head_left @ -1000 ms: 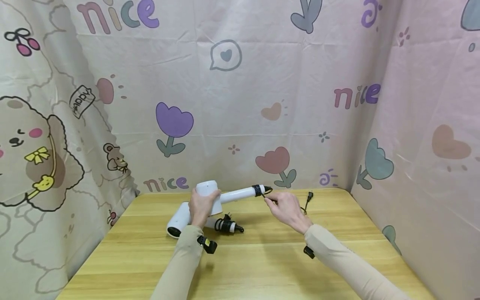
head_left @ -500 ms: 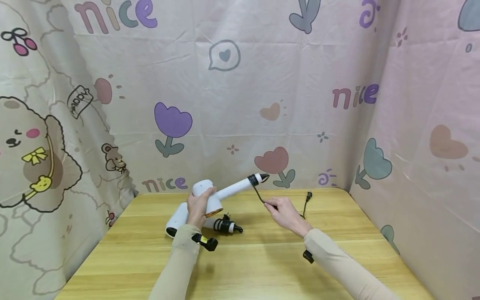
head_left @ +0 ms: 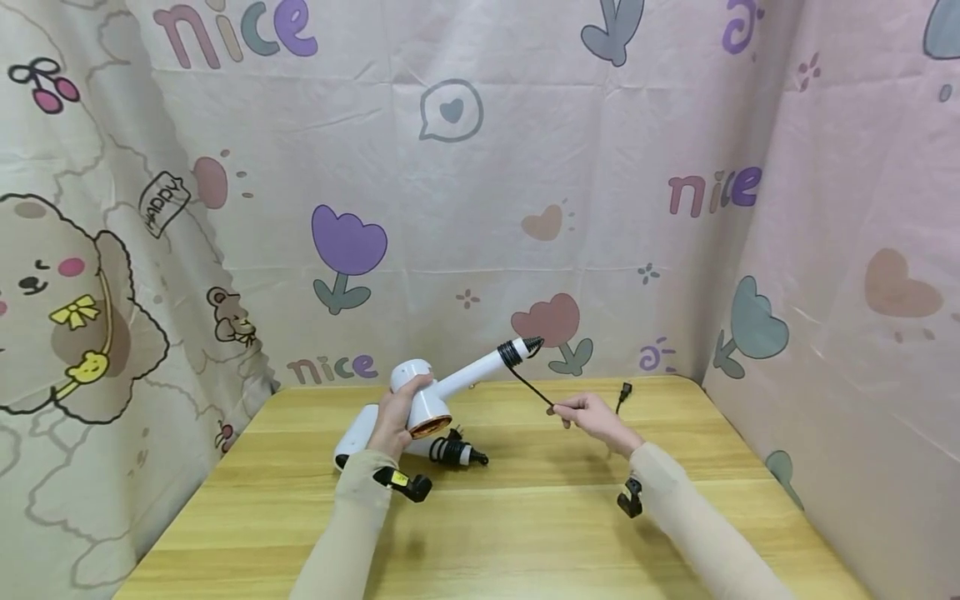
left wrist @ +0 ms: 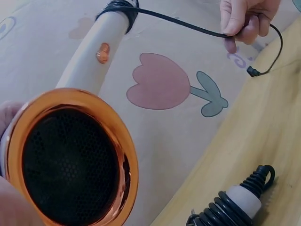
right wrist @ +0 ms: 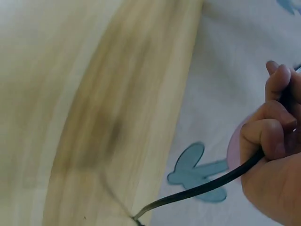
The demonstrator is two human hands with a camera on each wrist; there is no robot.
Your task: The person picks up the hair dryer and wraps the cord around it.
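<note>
My left hand [head_left: 392, 421] grips the head of a white hair dryer [head_left: 469, 374], raised over the table. Its handle slants up to the right, with several turns of black power cord [head_left: 531, 387] wound near the end. The left wrist view shows the copper-coloured rim [left wrist: 130, 155] around a dark mesh, and a copper-coloured switch [left wrist: 103, 53] on the handle. Pinched in my right hand [head_left: 595, 419] is the cord, stretched from the windings. Its free end trails past that hand to a black plug [head_left: 626, 390]. The right wrist view shows curled fingers [right wrist: 265, 136] around the cord.
Behind my left hand a second white hair dryer [head_left: 358, 433] lies on the wooden table [head_left: 517, 533]. Black cord [head_left: 450, 452] is wrapped around its handle, partly under the raised dryer. A printed curtain [head_left: 465, 183] hangs behind the table and at both sides.
The raised dryer's handle has tilted upward and its copper-coloured rim has turned into view. My right hand has moved right and slightly down, drawing out a longer stretch of cord.
</note>
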